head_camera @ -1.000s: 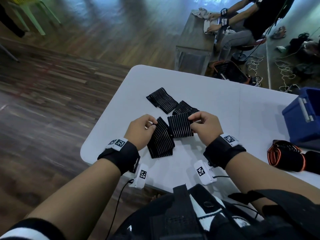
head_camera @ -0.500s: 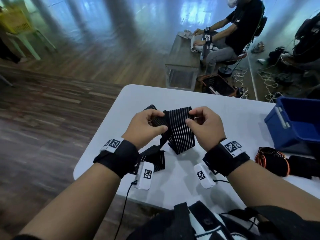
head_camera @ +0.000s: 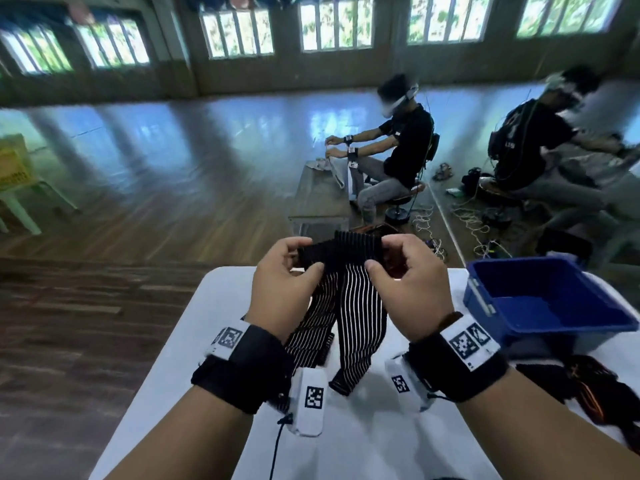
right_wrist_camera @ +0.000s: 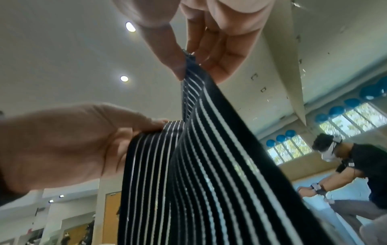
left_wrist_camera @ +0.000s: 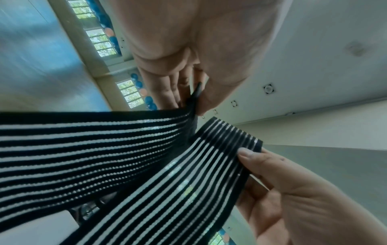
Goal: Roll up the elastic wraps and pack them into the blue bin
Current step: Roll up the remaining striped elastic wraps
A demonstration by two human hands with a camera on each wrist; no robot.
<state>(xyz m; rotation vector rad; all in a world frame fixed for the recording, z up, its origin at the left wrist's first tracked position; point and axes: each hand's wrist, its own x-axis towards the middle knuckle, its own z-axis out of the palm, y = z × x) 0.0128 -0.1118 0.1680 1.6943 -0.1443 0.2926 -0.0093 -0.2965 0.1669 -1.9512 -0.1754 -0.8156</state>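
Observation:
A black elastic wrap (head_camera: 358, 317) with thin white stripes hangs in the air above the white table (head_camera: 363, 438). My left hand (head_camera: 306, 258) pinches the left corner of its top edge between thumb and fingers. My right hand (head_camera: 380, 255) pinches the right corner. The wrap (left_wrist_camera: 100, 149) shows in the left wrist view pinched by my left hand (left_wrist_camera: 194, 101). In the right wrist view my right hand (right_wrist_camera: 188, 61) pinches the wrap (right_wrist_camera: 209, 165). Two striped lengths hang down, and their lower ends reach the table. The blue bin (head_camera: 491, 299) stands open on the right; nothing shows inside.
A black wrap with orange edging (head_camera: 592, 389) lies on the table at the right, in front of the bin. Beyond the table's far edge two seated people work at a low bench (head_camera: 318, 199), with cables on the wooden floor.
Both hands have lifted the striped wrap off the table and raised it, so it now hangs from its top edge. The head view has tilted up toward the room.

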